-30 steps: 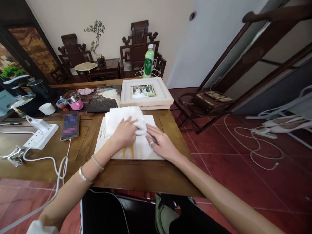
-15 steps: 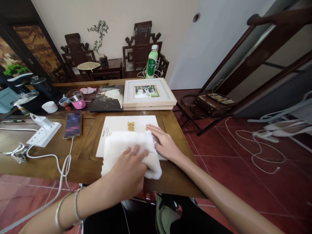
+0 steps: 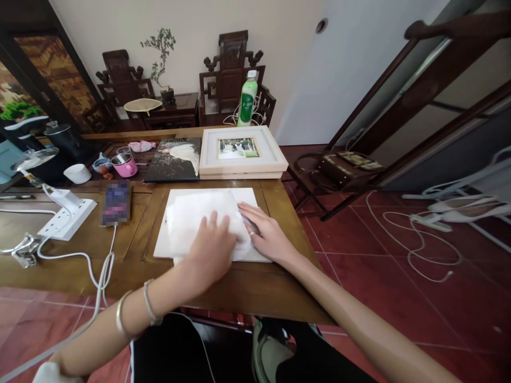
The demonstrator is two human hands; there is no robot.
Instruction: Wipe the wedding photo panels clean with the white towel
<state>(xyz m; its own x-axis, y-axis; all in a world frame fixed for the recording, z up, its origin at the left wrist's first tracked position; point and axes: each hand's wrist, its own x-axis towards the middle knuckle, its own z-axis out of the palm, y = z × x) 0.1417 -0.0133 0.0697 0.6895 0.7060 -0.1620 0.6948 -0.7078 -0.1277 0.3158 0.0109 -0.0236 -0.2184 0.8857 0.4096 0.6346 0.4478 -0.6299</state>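
A white fluffy cloth (image 3: 191,215) lies over a white board (image 3: 160,242) near the table's front edge, covering most of its middle. My left hand (image 3: 213,244) is on the cloth with bent fingers, gripping and pressing it against the board; motion blurs the fingertips. My right hand (image 3: 271,234) rests along the board's right edge, its fingers stretched out and a ring on one. A small dark patch shows between its thumb and fingers, and I cannot make out what it is.
Behind the board are a framed photo (image 3: 271,151), a dark album (image 3: 171,159) and a green bottle (image 3: 247,101). To the left lie a phone (image 3: 115,202), a white power strip (image 3: 66,229) with cables, and a pink cup (image 3: 125,167). A chair (image 3: 307,170) stands to the right.
My left hand has pushed the cloth forward, away from me, over the board, and the small brown bear shape is now covered. My right hand has stayed at the board's edge.
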